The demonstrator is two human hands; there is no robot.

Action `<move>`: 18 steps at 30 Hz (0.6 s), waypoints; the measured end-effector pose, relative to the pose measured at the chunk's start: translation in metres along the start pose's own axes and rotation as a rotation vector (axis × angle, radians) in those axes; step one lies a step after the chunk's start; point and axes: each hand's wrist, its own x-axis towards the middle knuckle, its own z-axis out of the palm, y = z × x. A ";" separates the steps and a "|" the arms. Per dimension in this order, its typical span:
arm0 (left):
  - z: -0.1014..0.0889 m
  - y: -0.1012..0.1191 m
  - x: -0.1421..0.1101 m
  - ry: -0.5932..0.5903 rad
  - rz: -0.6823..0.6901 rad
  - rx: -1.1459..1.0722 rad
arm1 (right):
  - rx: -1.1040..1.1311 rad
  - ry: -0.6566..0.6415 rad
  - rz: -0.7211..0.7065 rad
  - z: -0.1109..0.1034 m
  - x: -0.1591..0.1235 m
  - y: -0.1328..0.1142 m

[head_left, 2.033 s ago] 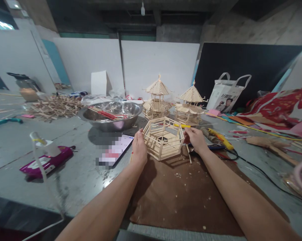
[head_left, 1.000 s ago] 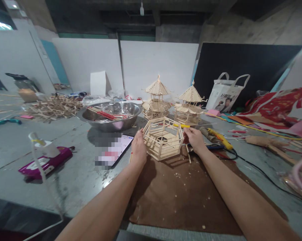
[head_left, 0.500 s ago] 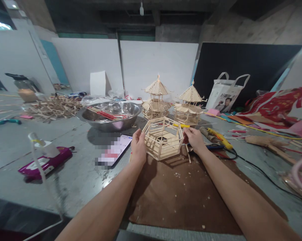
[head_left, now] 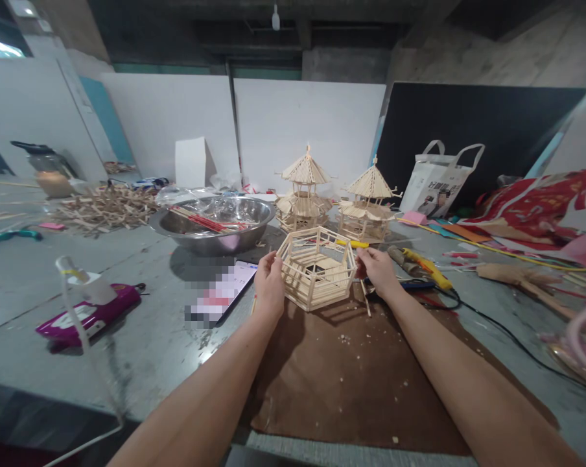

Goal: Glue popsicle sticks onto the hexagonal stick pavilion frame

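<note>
Between my two hands is a six-sided frame of thin wooden sticks (head_left: 313,297), with railings round its sides and a slatted floor that has a dark opening in the middle. My left hand (head_left: 269,285) is closed on its left edge, thumb and fingers pinching the sticks. On the opposite edge, my right hand (head_left: 376,269) pinches the frame too; part of its fingers is hidden. A yellow stick-like piece (head_left: 354,244) shows by the right fingertips. Below the frame lies a brown mat (head_left: 341,389) dotted with small crumbs.
Behind stand two stick pagodas (head_left: 306,175) (head_left: 368,185). A metal bowl (head_left: 176,240) with red sticks and a phone (head_left: 225,295) lie left, beyond them a purple power strip (head_left: 91,318). On the right are a yellow-handled tool (head_left: 436,275) with a black cord and a brush (head_left: 521,275).
</note>
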 end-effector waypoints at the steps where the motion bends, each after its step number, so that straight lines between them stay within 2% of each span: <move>1: 0.000 0.000 0.000 -0.005 0.004 0.003 | -0.004 0.002 0.001 0.000 0.000 0.000; 18: 0.001 0.004 -0.003 -0.013 0.008 0.051 | -0.092 -0.004 -0.005 0.001 0.000 0.002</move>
